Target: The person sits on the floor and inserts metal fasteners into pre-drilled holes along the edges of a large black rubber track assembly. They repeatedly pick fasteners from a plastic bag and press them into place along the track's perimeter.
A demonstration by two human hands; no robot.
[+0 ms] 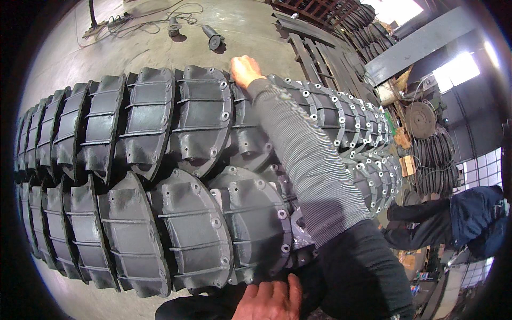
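Dark ribbed shells (199,109) in two rows on a floor (256,33).
Right hand (246,70) curled at the far row's outer edge; left hand (269,302), fingers bent, by the near row; cannot tell whether either grips.

Two long rows of curved, ribbed dark grey shells with bolt-holed flanges (194,229) stretch across the wide fisheye head view. The right arm, in a grey-and-black striped knit sleeve (314,160), crosses both rows; the bare right hand (246,70) is at the far row's outer edge, its grip folded, contact unclear. The bare left hand (269,301) is by the near row's lower edge, fingertips bent. Beyond, two dark cylindrical power tools (214,39) lie on the pale concrete floor (250,26), near a thin dark cable (141,24). At right, a person in dark blue clothing (474,216) bends over.
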